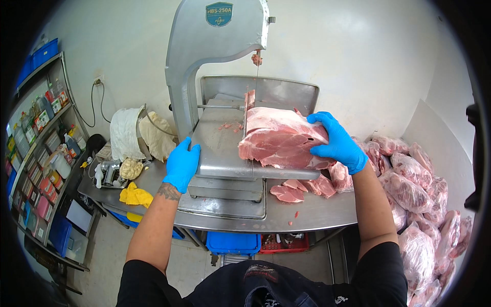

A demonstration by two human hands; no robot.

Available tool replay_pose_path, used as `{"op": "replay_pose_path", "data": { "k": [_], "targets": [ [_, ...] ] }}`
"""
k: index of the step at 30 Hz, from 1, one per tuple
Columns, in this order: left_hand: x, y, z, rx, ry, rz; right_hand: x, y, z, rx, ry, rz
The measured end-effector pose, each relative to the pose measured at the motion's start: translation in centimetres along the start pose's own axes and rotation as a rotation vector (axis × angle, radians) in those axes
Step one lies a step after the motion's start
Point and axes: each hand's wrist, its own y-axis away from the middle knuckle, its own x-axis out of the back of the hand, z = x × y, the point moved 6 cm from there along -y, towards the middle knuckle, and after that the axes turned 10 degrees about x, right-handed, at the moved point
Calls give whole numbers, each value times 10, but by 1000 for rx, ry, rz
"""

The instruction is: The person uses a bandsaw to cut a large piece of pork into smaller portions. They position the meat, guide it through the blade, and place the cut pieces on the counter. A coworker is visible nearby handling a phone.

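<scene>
A: Dominating the scene, a tall grey metal bandsaw (215, 41), and off to the right, a heaped pile of plastic-wrapped raw meat (409, 189)!

B: Centre stage, on the saw's flat grey metal table (209, 153), lies a big pink slab of raw meat (286, 138), edged in white fat, its left end right at the blade line.

A: The blue-gloved right hand (338, 146) has it, thumb and fingers spread, clasping the right end!

B: And the blue-gloved left hand (182, 165)? No meat in it. It's at the table's left edge, and I can't tell whether it clutches that edge or merely rests.

A: Here's the danger: a one-sided hold. The slab could twist, I'd judge, and drag those right fingers toward the thin upright steel blade (257, 74).

B: Whether that's running, we can't see! And small pink scraps (226, 126) litter the table; caught underneath, they might make the slab skid or rock, giving a crooked cut.
</scene>
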Motion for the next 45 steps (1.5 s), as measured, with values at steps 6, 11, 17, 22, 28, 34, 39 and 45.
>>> {"op": "replay_pose_path", "data": {
  "k": [6,11,17,22,28,34,39,45],
  "targets": [
    [-2,-2,-3,-4,13,11,-3,-8,0,9,53,15],
    [-2,0,-2,-2,27,3,-5,-14,7,43,65,27],
    [-1,1,-1,-11,29,-13,-6,-25,22,66,126,37],
    [-3,-1,-3,-31,25,19,-8,-33,36,32,135,49],
    [-4,-2,-4,-34,-1,33,-9,-43,56,62,201,58],
    [-5,-3,-7,-23,4,35,-11,-52,74,59,239,70],
    [-7,-5,-8,-32,-4,38,-11,-60,87,93,240,95],
    [-4,1,-3,-20,-4,28,-13,-71,106,74,252,101]
  ]
}}
